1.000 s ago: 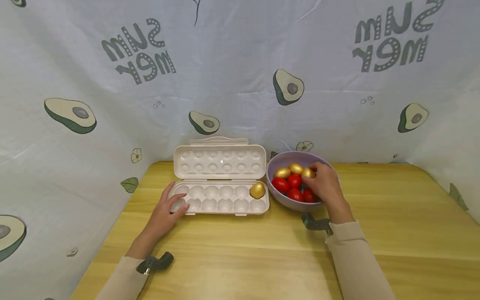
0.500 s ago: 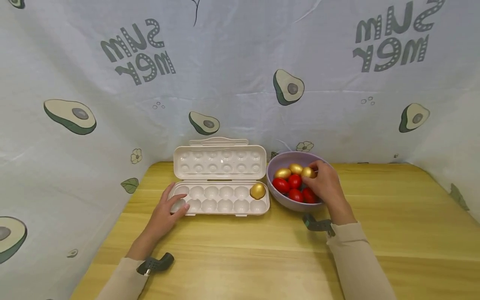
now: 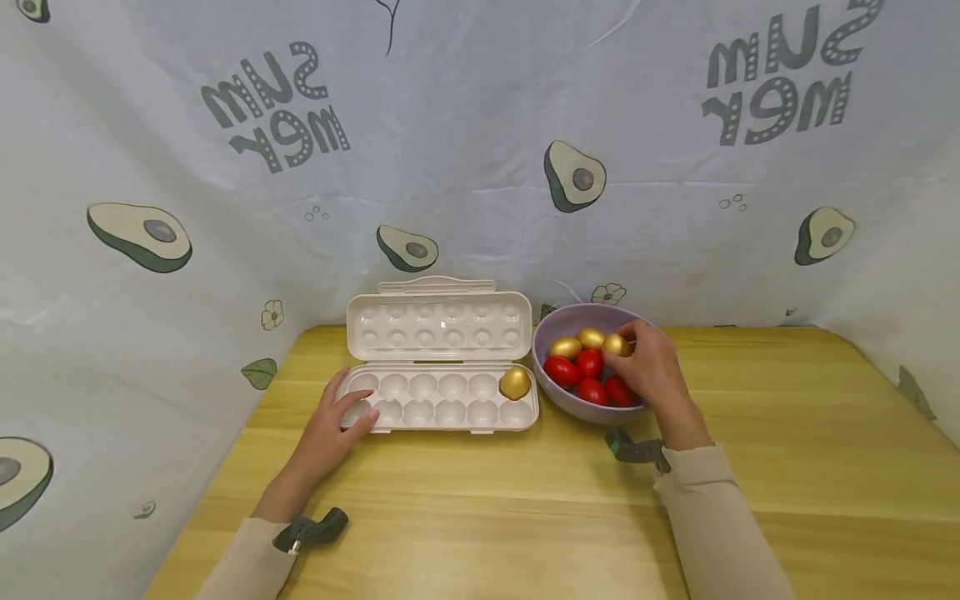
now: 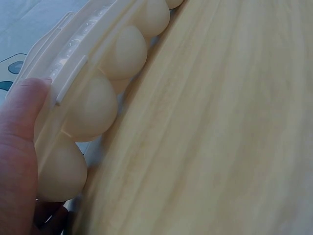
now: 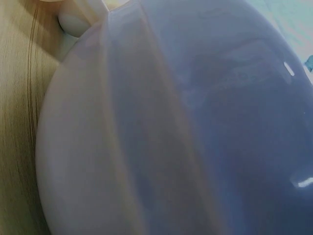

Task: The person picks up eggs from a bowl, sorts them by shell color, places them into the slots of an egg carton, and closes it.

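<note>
1. Movement vs. earlier frames: approx. nil. R hand (image 3: pixel 651 367), L hand (image 3: pixel 330 425) and gold egg (image 3: pixel 616 346) in same posns.; head view shifted v. slightly.
2. Said egg: inside lilac bowl (image 3: pixel 577 315), rear RH side. R hand pinches it between thumb and fingers.
3. Other bowl contents: 2 more gold eggs (image 3: pixel 565 347) at rear; 4 red eggs (image 3: pixel 561 372) visible in front of them, RH one partly hidden by R hand.
4. White egg tray (image 3: pixel 451 412): on counter (image 3: pixel 480 517), just L of bowl; contact betw. the two, can't tell. 2 rows of 6 cups. Tray egg (image 3: pixel 514 382), gold, seated in rear-row cup, RH end. Lid (image 3: pixel 439 329) raised behind.
5. L hand: fingers spread, relaxed, resting on tray's L end; thumb (image 4: pixel 19 122) on front rim per L wrist view.
6. R wrist view: bowl's outer wall fills most; counter strip at L.
7. Sleeves (image 3: pixel 716 517): beige, both arms. Dk. device (image 3: pixel 311 528) at L wrist.
8. Backdrop (image 3: pixel 480 108): white cloth, avocado prints, reversed lettering.
</note>
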`<state>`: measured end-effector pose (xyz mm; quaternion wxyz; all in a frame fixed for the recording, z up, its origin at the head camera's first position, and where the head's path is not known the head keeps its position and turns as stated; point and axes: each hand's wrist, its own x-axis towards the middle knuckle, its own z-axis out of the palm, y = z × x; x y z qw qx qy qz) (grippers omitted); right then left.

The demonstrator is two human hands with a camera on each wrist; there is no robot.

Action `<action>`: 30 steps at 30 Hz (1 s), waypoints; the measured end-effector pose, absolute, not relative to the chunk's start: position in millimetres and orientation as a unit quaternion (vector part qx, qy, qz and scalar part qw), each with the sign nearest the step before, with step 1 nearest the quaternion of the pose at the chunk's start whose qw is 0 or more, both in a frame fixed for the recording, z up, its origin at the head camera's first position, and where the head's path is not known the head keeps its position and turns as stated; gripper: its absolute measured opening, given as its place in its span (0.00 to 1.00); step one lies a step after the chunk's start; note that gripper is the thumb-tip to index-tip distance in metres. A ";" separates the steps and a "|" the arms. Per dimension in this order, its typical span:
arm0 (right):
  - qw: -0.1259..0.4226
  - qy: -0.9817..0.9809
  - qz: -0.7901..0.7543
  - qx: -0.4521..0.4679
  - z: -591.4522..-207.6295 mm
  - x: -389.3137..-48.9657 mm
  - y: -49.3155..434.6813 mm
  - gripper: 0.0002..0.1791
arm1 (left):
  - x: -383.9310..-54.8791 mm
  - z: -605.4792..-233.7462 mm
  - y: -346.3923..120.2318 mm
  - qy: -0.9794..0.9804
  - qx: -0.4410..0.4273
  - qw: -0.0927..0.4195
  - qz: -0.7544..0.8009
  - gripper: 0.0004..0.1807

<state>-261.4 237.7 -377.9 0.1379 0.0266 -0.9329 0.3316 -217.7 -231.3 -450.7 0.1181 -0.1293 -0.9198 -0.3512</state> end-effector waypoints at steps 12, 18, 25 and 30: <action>0.132 -0.928 0.349 0.019 -377.1 -258.9 237.2 0.22 | -218.5 -454.5 -232.1 -0.915 -0.137 0.128 -0.358 0.22; 0.128 -0.925 0.356 0.025 -377.4 -259.2 235.6 0.22 | -216.6 -454.3 -234.9 -0.919 -0.132 0.131 -0.349 0.21; 0.121 -0.923 0.364 0.019 -374.7 -259.7 235.0 0.23 | -217.1 -453.1 -234.4 -0.921 -0.128 0.125 -0.347 0.22; 0.116 -0.924 0.363 0.022 -374.2 -258.5 236.9 0.23 | -218.7 -454.6 -233.5 -0.920 -0.130 0.122 -0.349 0.22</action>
